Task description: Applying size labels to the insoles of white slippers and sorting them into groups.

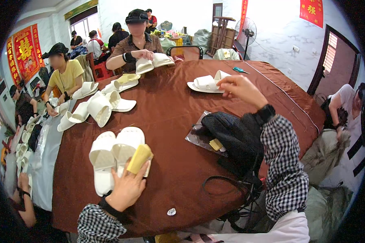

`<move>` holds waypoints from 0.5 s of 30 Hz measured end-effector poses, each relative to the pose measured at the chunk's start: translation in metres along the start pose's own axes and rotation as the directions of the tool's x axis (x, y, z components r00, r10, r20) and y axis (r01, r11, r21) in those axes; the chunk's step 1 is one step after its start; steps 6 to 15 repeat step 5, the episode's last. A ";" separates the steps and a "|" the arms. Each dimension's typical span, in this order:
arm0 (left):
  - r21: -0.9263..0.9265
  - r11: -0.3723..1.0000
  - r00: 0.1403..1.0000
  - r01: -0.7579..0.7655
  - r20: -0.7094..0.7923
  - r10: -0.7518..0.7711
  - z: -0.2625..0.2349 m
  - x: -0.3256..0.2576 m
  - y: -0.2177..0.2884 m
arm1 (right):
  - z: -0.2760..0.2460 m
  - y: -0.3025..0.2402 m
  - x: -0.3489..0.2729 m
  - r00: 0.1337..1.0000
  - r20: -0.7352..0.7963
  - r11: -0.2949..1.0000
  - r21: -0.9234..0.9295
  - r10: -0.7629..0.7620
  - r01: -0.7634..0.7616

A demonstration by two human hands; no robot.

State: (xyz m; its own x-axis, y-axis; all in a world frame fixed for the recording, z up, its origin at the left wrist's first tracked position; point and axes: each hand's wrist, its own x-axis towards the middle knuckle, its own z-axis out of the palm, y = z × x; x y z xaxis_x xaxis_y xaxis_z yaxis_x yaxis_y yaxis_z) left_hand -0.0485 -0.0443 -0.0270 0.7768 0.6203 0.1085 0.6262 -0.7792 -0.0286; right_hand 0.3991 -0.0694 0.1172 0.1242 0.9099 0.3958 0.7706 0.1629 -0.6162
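My left hand (127, 190) grips a folded yellow cloth (140, 159) and rests against the toe-open white slippers (103, 160), which lie side by side on the table in front of me. The cloth sticks up beyond its fingers and covers part of the right slipper. My right hand (244, 90) reaches far across the table, fingers bent and apart with nothing visible in them. Its fingertips overlap the near right side of another pair of white slippers (204, 83); whether they touch is unclear.
A brown cloth (166, 121) covers the table. More white slippers (99, 108) lie at left. Between my arms sit a black mesh bag (235, 133), a clear plastic packet (194, 135) and a round white sticker (171, 211). Teal scissors (240, 70) lie far right. Co-workers handle slippers across the table.
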 end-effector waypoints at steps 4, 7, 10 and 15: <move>0.026 0.989 0.984 0.145 0.102 -0.147 -0.018 -0.029 -0.036 | 0.006 0.022 0.046 0.993 0.017 0.992 0.024 0.121 -0.121; -0.005 0.985 0.982 0.170 0.088 -0.169 -0.021 -0.032 -0.044 | 0.003 0.029 0.057 0.985 0.081 0.988 -0.025 0.152 -0.151; -0.005 0.985 0.982 0.170 0.088 -0.169 -0.021 -0.032 -0.044 | 0.003 0.029 0.057 0.985 0.081 0.988 -0.025 0.152 -0.151; -0.005 0.985 0.982 0.170 0.088 -0.169 -0.021 -0.032 -0.044 | 0.003 0.029 0.057 0.985 0.081 0.988 -0.025 0.152 -0.151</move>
